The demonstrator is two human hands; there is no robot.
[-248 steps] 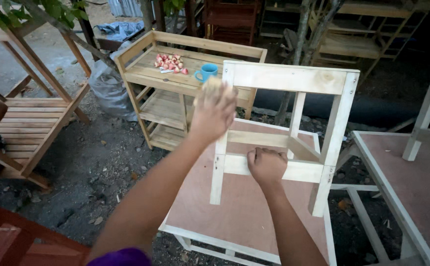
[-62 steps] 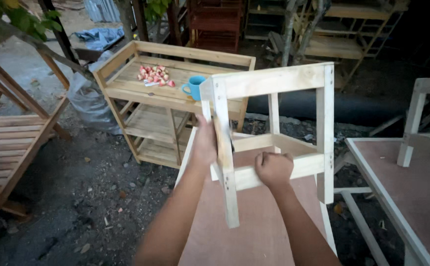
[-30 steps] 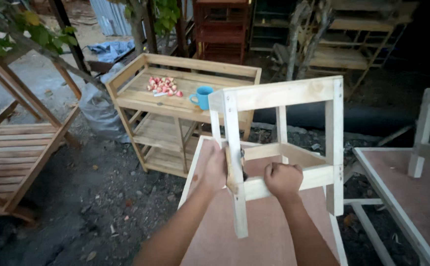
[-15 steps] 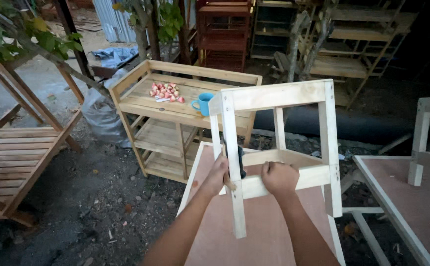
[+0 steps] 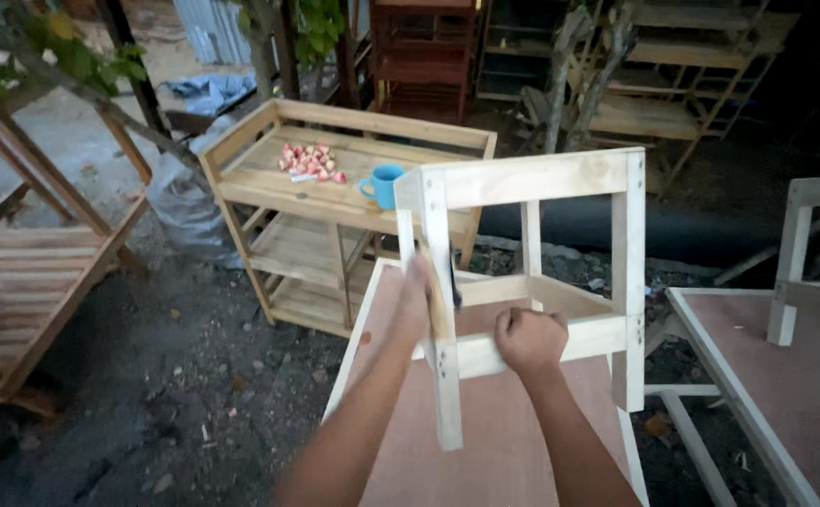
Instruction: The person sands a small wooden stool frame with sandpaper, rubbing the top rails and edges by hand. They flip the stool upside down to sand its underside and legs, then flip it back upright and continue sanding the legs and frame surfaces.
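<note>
Unpainted wooden stool frame (image 5: 532,282) is held up over the far half of a brown-topped desk (image 5: 504,441), lifted clear of the board as far as can be seen; its lower leg ends hang above the surface. The frame is tilted, top rail toward the far edge.

Right hand (image 5: 530,340) is closed in a fist around the lower cross rail, near the front leg. Left hand (image 5: 416,299) is laid against the front leg on its left side, fingers mostly hidden behind the wood; a dark slim tool (image 5: 454,277) is seen just beside that leg, but whether it is gripped by the left hand cannot be told.

State of the work, as judged: four legs, top rails and lower rails are already joined, and fastener heads are visible at the joints on the front leg and on the right leg. No seat board is fitted; the top is an open rectangle. The wood is bare, with no finish seen. Assembly of the frame looks largely done; seat and finishing appear to be left.

Beyond the far-left corner of the desk, a wooden trolley (image 5: 335,216) is stood, with a blue cup (image 5: 386,185) and a scatter of small pink pieces (image 5: 311,161) on its top shelf. A second brown-topped desk (image 5: 785,394) is at the right, carrying another pale frame (image 5: 804,253).
</note>
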